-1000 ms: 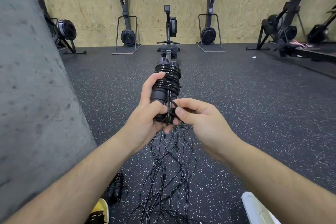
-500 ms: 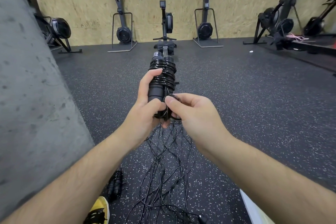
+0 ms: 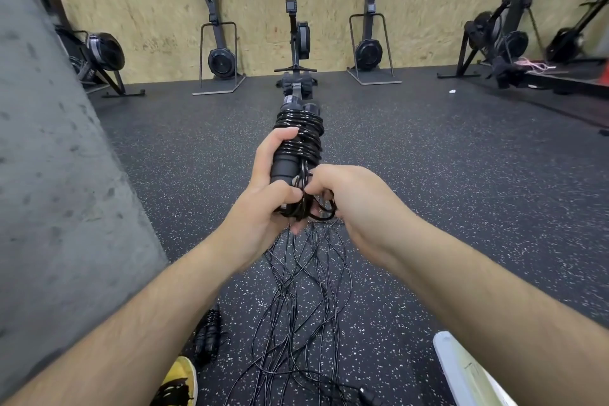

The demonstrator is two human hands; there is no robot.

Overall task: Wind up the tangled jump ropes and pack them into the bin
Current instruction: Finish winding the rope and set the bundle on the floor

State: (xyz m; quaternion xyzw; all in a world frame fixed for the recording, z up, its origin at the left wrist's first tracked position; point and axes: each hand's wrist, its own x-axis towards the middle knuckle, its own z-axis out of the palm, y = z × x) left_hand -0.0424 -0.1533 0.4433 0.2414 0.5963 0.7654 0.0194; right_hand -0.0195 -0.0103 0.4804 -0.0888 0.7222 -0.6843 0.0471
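Speckled rubber floor (image 3: 428,175), glossy cord (image 3: 298,128) coiled round handles (image 3: 283,168)

No text, label, brand or number can be read here. The rower monitor (image 3: 291,5) by the wall is too small to show figures, and faint marks on the white object (image 3: 461,369) at lower right are too blurred.

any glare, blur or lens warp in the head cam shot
Head view: wide-angle warp curves the base of the wall and stretches both forearms; light is soft and even, with small glints on the coiled jump rope; left hand and right hand look sharp.
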